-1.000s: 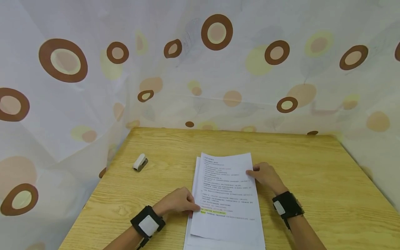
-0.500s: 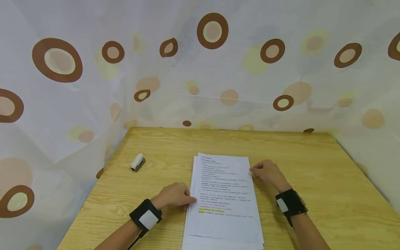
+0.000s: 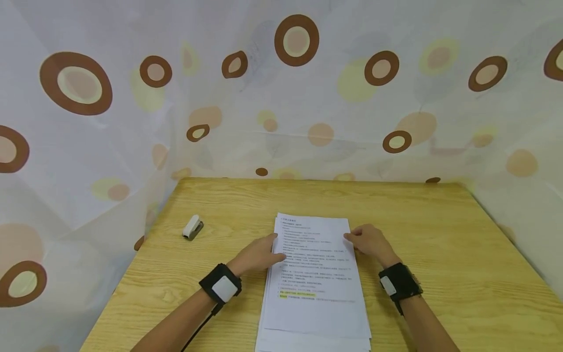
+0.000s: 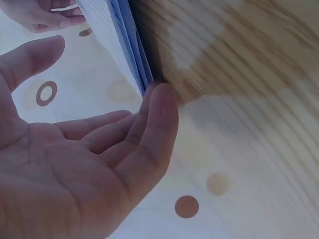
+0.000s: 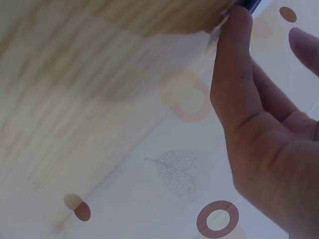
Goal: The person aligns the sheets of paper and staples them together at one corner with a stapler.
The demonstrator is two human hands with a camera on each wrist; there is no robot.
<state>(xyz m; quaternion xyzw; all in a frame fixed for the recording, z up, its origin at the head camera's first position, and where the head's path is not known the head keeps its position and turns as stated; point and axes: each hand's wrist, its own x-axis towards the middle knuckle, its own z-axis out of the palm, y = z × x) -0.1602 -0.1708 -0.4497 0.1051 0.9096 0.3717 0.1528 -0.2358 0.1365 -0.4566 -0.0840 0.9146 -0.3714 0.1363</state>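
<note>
A stack of printed paper sheets [image 3: 314, 274] lies on the table, with yellow-highlighted lines on the top page. Lower sheets stick out slightly at its left and bottom edges. My left hand [image 3: 259, 253] is at the stack's left edge. In the left wrist view, fingertips [image 4: 163, 99] meet the sheets' edges [image 4: 130, 42], while the thumb [image 4: 37, 57] stands apart. On the opposite side, my right hand [image 3: 370, 243] touches the upper right edge. Its fingers [image 5: 234, 59] are extended in the right wrist view, the thumb [image 5: 305, 47] held away from them.
A small white and grey stapler [image 3: 192, 228] lies to the left on the wooden table [image 3: 440, 254]. A patterned curtain [image 3: 334, 107] rises behind and along both sides. Each wrist wears a black strap [image 3: 221, 283], and a cable [image 3: 198, 327] runs from the left one.
The left hand has moved up along the stack's left edge, its fingers now more spread. The top page, earlier raised and bent, lies flatter. The right hand stays at the right edge.
</note>
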